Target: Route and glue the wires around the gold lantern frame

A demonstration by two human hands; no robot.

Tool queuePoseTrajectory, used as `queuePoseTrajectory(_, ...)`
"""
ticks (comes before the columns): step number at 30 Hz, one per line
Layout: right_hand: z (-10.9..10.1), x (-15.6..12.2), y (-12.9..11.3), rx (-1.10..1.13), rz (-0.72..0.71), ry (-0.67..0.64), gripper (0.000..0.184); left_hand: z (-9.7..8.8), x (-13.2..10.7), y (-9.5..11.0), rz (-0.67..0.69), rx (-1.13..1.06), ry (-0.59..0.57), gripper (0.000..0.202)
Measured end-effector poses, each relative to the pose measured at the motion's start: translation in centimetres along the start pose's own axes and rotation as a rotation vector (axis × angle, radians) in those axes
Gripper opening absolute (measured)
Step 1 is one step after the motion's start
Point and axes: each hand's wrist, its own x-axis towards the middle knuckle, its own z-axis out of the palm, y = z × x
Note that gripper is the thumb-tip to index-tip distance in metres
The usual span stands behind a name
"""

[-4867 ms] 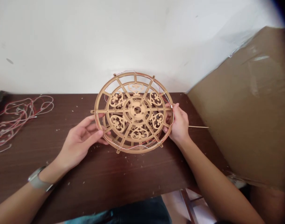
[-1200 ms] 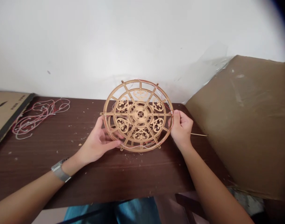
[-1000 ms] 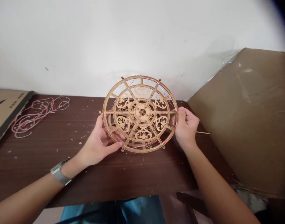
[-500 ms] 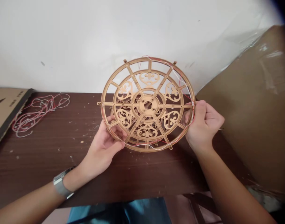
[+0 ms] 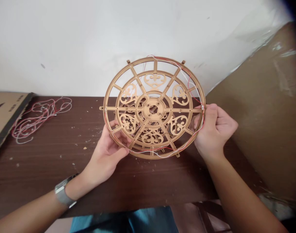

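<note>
Flanking the gold wheel (image 5: 159,109): tangled wires (image 5: 41,115), cardboard (image 5: 266,106).

Gripping From Both Sides

The left forearm (image 5: 38,205) is slanting from eight o'clock, the left hand (image 5: 108,158) cupping, thumb (image 5: 120,154) pointing toward two. The right forearm (image 5: 241,191) is slanting from four, the right hand (image 5: 213,131) pinching, fingers (image 5: 225,122) curling.
</note>
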Motion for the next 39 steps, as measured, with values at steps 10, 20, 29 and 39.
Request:
queuePoseTrajectory(10, 0.0, 0.0, 0.7, -0.007, 0.036, -0.015, 0.047, -0.5, 0.2, 0.0, -0.012, 0.037, 0.018, 0.073)
queuePoseTrajectory(20, 0.2, -0.1, 0.2, 0.012, 0.040, 0.003, 0.049, -0.3, 0.3, 0.4, -0.022, 0.083, -0.012, 0.082)
queuePoseTrajectory(29, 0.2, 0.1, 0.6, -0.039, 0.093, -0.044, 0.055, -0.6, 0.6, 1.0, -0.035, 0.178, -0.032, 0.084)
queuePoseTrajectory(39, 0.3, 0.2, 1.0, -0.001, 0.087, -0.073, 0.055, -0.7, 0.6, 1.3, -0.056, 0.154, 0.012, 0.085)
